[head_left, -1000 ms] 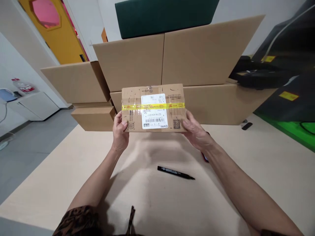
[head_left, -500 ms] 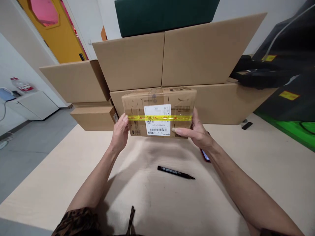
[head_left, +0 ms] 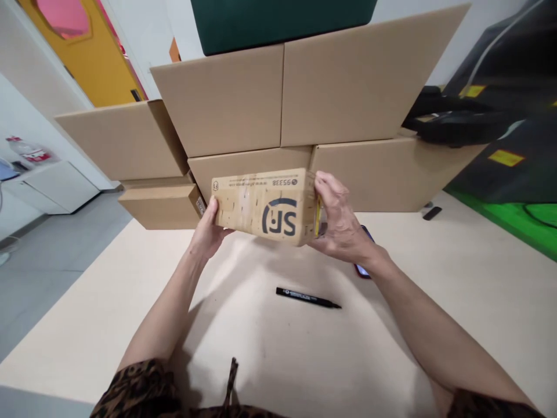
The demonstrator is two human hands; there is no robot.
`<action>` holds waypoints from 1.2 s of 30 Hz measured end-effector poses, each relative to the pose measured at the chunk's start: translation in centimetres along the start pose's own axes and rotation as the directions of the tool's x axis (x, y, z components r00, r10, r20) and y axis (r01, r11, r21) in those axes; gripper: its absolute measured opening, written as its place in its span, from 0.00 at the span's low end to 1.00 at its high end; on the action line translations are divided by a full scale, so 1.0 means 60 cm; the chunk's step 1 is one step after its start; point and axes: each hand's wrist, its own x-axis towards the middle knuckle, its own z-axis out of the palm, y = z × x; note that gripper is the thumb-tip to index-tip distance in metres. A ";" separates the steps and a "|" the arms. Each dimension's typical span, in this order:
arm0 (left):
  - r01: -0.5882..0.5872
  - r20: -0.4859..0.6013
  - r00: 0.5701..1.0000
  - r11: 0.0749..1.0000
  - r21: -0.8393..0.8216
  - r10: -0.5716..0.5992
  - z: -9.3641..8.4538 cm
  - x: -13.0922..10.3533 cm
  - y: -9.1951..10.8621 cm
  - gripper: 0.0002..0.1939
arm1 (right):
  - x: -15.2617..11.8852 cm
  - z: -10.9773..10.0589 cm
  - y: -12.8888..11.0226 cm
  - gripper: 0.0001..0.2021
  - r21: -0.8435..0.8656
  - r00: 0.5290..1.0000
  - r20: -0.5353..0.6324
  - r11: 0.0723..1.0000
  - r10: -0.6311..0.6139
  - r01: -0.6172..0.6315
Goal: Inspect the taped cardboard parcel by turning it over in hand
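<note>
Between my hands is a small brown cardboard box (head_left: 256,203), held up above the table. A narrow side with dark printed letters, upside down, faces me. My left hand (head_left: 206,232) grips its left end, thumb on the near side and fingers underneath. On the right end, my right hand (head_left: 337,220) is closed around the box, and a strip of yellow tape shows beside its fingers. A black marker pen (head_left: 308,298) lies on the table below the box. Partly hidden behind my right wrist is a phone (head_left: 362,270).
Large cardboard boxes (head_left: 348,87) are stacked along the back of the table (head_left: 270,360), with a dark green box (head_left: 282,23) on top. Smaller boxes (head_left: 159,206) stand at the left. A small black object (head_left: 432,213) lies at the back right.
My hands have turned the small box: its face with the white label and yellow tape has rotated out of sight, and a printed narrow side now faces me. The view has shifted slightly.
</note>
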 end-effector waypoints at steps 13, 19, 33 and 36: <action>0.301 0.126 0.953 0.885 -0.354 -0.274 -0.002 0.014 -0.088 0.35 | -0.007 0.032 -0.047 0.42 0.400 0.902 -0.199 0.872 0.384 -0.283; -0.055 -0.004 0.998 0.975 -0.216 0.055 -0.003 0.022 -0.089 0.40 | 0.007 0.043 -0.077 0.33 0.733 0.630 0.084 0.380 0.772 -0.564; -0.056 -0.036 0.998 0.969 -0.240 0.048 -0.007 0.012 -0.018 0.39 | 0.007 0.037 -0.085 0.26 0.592 0.403 0.751 -0.262 0.523 -0.763; -0.082 0.012 0.996 0.975 -0.208 0.086 0.000 0.006 -0.007 0.39 | 0.009 0.050 -0.097 0.22 0.661 0.422 0.678 -0.248 0.601 -0.709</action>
